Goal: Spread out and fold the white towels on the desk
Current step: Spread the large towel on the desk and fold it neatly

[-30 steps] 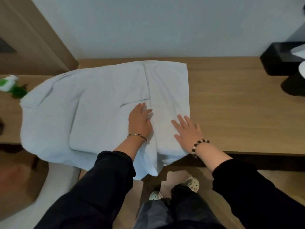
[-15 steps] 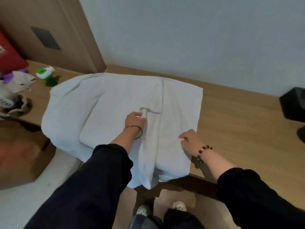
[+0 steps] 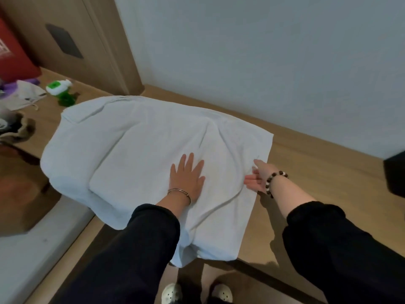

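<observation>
White towel (image 3: 142,150) lay creased across the wooden desk (image 3: 317,172), its near edge hanging over.
One towel, two hands: the left hand (image 3: 186,178) pressed flat on its middle, fingers spread; the right hand (image 3: 258,176) pinched its edge just beside. One green bottle (image 3: 60,91) was well left of both.

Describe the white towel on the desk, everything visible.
The white towel is a large, soft, terry-looking cloth. It lies wrinkled and doubled in layers on the wooden desk, and its near part hangs over the desk's front edge. The left hand presses flat on its middle with fingers spread. The right hand pinches its right edge, where creases gather.
</observation>
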The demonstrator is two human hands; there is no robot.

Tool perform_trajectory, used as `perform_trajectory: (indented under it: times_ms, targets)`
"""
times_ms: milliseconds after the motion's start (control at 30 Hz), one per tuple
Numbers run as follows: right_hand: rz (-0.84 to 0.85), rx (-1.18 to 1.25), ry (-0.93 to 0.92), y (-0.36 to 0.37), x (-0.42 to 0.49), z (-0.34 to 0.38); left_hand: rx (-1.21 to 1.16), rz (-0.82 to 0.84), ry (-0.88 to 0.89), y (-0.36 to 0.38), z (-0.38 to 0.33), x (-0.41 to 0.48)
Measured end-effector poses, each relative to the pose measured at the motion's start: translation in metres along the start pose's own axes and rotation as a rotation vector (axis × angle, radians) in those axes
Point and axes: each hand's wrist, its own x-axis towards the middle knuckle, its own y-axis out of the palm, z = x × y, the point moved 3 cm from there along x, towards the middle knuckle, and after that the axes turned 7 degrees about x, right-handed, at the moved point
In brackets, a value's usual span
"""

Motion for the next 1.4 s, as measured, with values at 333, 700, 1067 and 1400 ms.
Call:
perform_trajectory:
  times_ms: [333,700,1067,1400]
  targets:
    - [-0.410,-0.224,-0.541,-0.004,0.025,0.044,-0.317,-0.186,-0.011,0.007,0.011,0.006]
    - [-0.566,-0.438,-0.518,-0.031,0.072,0.056,-0.223,-0.083,0.059,0.009,0.013,0.007]
    - [-0.642,-0.460,-0.548,-0.016,0.090,0.078,0.007,-0.099,0.109,0.020,0.012,0.009]
    - [-0.203,0.040,-0.235,0.002,0.018,0.000,0.076,-0.088,0.078,0.018,0.007,0.007]
